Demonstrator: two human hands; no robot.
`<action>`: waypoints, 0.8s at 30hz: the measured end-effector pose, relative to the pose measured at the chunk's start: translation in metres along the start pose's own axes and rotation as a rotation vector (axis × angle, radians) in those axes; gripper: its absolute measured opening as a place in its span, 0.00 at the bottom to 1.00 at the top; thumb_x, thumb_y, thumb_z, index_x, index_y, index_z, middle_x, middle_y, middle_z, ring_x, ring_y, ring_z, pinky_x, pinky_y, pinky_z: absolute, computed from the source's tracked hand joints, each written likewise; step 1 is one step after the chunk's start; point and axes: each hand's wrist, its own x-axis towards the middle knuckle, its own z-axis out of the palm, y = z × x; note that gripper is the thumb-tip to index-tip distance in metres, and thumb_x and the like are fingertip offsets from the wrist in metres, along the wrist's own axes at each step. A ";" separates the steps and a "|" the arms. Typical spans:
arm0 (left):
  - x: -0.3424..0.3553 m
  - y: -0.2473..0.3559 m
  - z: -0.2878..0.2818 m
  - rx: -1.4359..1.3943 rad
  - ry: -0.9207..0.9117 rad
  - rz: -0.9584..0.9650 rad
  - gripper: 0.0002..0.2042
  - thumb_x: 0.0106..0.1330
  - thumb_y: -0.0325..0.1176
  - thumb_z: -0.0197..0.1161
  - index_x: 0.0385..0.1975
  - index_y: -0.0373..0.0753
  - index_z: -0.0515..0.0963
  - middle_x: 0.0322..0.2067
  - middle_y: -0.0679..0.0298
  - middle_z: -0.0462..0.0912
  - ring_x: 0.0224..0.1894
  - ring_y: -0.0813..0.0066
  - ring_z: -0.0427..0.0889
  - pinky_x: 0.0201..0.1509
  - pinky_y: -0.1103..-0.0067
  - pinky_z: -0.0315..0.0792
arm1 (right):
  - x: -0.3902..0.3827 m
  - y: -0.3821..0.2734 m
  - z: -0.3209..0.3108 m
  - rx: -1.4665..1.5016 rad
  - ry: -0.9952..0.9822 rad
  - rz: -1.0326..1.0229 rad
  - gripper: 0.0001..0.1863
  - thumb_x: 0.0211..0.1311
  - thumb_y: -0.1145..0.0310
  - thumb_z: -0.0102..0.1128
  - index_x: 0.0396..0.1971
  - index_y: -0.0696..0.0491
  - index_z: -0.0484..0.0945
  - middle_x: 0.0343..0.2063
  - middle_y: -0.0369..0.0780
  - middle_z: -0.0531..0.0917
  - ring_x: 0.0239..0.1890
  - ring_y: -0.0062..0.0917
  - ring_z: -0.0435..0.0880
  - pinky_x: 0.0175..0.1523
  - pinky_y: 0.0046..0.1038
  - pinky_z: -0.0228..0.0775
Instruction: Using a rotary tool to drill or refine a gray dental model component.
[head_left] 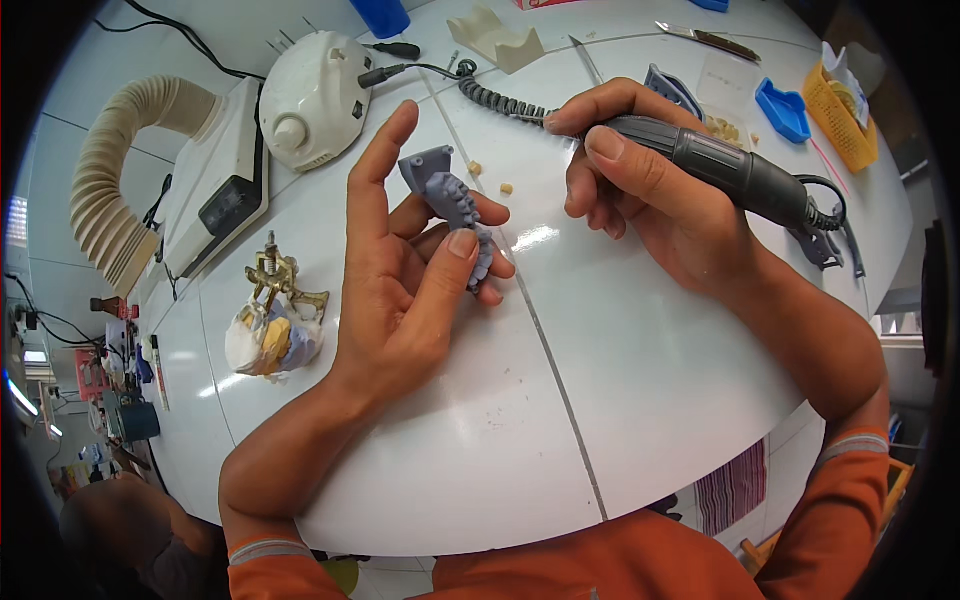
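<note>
My left hand (410,270) is closed round a grey-blue dental model (455,205), thumb pressed on its row of teeth, index finger raised. My right hand (665,185) grips a black rotary handpiece (725,165) like a pen, its tip end pointing left toward the model but apart from it. The bur at the tip is too small to make out. A coiled cord (500,103) lies behind the handpiece's tip. Two small tan tooth-like pieces, one of them a little cube (506,188), lie on the white table (450,430) just right of the model.
At the back left stand a white control box (315,100) and a dust extractor with a ribbed hose (100,190). A brass articulator (275,310) with plaster sits left of my left hand. Far right are a blue tray (782,110) and a yellow basket (840,110). Knives (708,40) lie at the back. Another person (130,530) is at lower left.
</note>
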 end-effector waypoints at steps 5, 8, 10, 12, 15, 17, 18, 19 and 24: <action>0.001 -0.001 -0.007 -0.039 0.004 0.054 0.32 0.79 0.24 0.48 0.81 0.40 0.46 0.54 0.47 0.80 0.43 0.70 0.87 0.43 0.80 0.81 | -0.002 -0.003 0.005 0.150 0.040 0.000 0.25 0.81 0.55 0.56 0.63 0.59 0.78 0.33 0.41 0.89 0.33 0.18 0.84 0.36 0.20 0.71; 0.001 0.002 -0.009 -0.098 -0.052 -0.025 0.32 0.77 0.28 0.53 0.80 0.36 0.51 0.59 0.46 0.76 0.49 0.69 0.85 0.49 0.79 0.80 | -0.002 -0.001 0.003 0.112 0.044 0.007 0.35 0.84 0.42 0.43 0.71 0.58 0.70 0.33 0.41 0.88 0.32 0.17 0.84 0.36 0.19 0.73; 0.001 -0.001 -0.007 0.007 -0.049 0.035 0.36 0.75 0.27 0.59 0.80 0.36 0.50 0.60 0.46 0.75 0.50 0.69 0.85 0.50 0.78 0.81 | 0.000 -0.002 0.003 0.134 0.043 0.009 0.39 0.83 0.38 0.39 0.71 0.59 0.70 0.33 0.41 0.88 0.33 0.17 0.84 0.37 0.20 0.74; 0.001 -0.002 -0.008 -0.009 -0.064 0.042 0.38 0.74 0.25 0.61 0.80 0.37 0.49 0.61 0.46 0.75 0.51 0.69 0.85 0.52 0.76 0.81 | 0.001 -0.003 0.003 0.158 0.035 0.020 0.43 0.82 0.33 0.36 0.72 0.59 0.70 0.33 0.41 0.88 0.33 0.18 0.85 0.37 0.21 0.76; 0.002 -0.003 -0.009 -0.066 -0.088 0.030 0.43 0.71 0.21 0.64 0.81 0.39 0.45 0.62 0.45 0.74 0.52 0.68 0.86 0.55 0.74 0.82 | -0.001 -0.006 0.001 0.186 0.037 0.039 0.51 0.78 0.25 0.30 0.70 0.60 0.72 0.32 0.42 0.88 0.34 0.19 0.86 0.39 0.22 0.78; 0.002 -0.003 -0.007 -0.106 -0.094 0.012 0.45 0.71 0.20 0.65 0.82 0.40 0.42 0.62 0.44 0.74 0.52 0.68 0.86 0.57 0.73 0.82 | -0.004 -0.007 0.003 0.181 0.063 0.083 0.54 0.75 0.22 0.26 0.68 0.61 0.75 0.32 0.42 0.87 0.34 0.21 0.86 0.41 0.24 0.79; 0.002 -0.003 -0.005 -0.111 -0.093 0.040 0.45 0.71 0.19 0.62 0.82 0.42 0.40 0.62 0.44 0.74 0.52 0.68 0.86 0.56 0.73 0.81 | -0.005 -0.007 0.002 0.176 0.059 0.084 0.54 0.75 0.22 0.26 0.68 0.61 0.75 0.32 0.42 0.87 0.34 0.21 0.86 0.41 0.24 0.79; 0.002 -0.004 -0.004 -0.116 -0.092 0.068 0.46 0.71 0.18 0.60 0.82 0.44 0.38 0.63 0.44 0.74 0.52 0.68 0.86 0.56 0.74 0.81 | -0.005 -0.006 0.002 0.186 0.061 0.084 0.54 0.75 0.22 0.28 0.64 0.60 0.78 0.32 0.41 0.88 0.34 0.21 0.87 0.41 0.24 0.78; 0.002 -0.005 -0.018 -0.139 -0.167 0.050 0.45 0.67 0.14 0.50 0.82 0.48 0.37 0.61 0.45 0.73 0.54 0.69 0.84 0.56 0.75 0.77 | -0.011 -0.010 0.007 0.198 0.077 0.123 0.53 0.75 0.23 0.29 0.59 0.60 0.82 0.32 0.41 0.89 0.37 0.22 0.88 0.43 0.24 0.77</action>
